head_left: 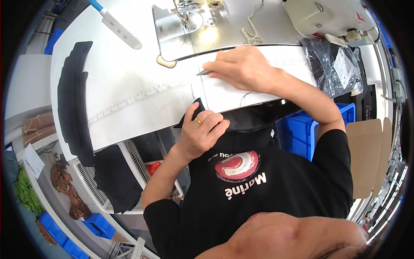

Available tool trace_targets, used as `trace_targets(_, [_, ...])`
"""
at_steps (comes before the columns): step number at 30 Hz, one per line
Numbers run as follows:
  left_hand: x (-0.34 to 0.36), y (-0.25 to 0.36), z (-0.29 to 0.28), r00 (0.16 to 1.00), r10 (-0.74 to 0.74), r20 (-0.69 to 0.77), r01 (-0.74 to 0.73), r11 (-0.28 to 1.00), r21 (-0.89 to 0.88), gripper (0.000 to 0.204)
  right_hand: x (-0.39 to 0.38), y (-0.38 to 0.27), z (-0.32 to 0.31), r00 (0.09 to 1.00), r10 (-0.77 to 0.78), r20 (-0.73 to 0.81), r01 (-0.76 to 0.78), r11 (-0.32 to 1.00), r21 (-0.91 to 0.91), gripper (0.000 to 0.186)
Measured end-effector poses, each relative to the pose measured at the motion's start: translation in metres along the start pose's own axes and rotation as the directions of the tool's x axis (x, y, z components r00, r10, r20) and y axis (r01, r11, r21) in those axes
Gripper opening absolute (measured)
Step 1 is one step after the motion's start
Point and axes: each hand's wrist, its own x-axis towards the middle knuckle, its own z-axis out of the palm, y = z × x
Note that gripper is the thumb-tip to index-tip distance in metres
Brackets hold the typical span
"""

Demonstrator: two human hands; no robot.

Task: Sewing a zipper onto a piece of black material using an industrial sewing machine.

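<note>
My left hand (pixel 201 129) is at the near edge of the white table (pixel 129 64), closed on a dark piece of black fabric (pixel 189 110), with a yellow ring on one finger. My right hand (pixel 239 69) is over the tabletop near the ruler strip (pixel 133 94), closed round a small pointed dark tool (pixel 202 72) whose kind I cannot make out. Just beyond it are the sewing machine's metal bed (pixel 228 30) and a cream cord (pixel 252 34). Black fabric pieces (pixel 74 99) lie stacked at the table's left.
A blue-topped white device (pixel 120 30) hangs over the back left. At the right are a machine housing (pixel 323 15), a plastic bag (pixel 332 67), a blue bin (pixel 297 131) and cardboard (pixel 362 157). A white basket (pixel 129 151) with dark fabric stands below the table's left.
</note>
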Motion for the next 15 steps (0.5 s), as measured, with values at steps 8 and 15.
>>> trace_targets(8, [-0.001,0.007,-0.004,0.997,-0.023,-0.068,0.027,0.998,0.055,0.013,-0.008,-0.017,0.010,0.984,-0.048,0.174,0.030,0.994,0.104,0.022])
trace_targets(15, [-0.024,0.030,-0.080,0.970,-0.242,0.023,0.240,0.968,0.072,0.026,-0.018,0.042,0.020,0.915,0.403,-0.020,-0.383,0.883,0.271,0.027])
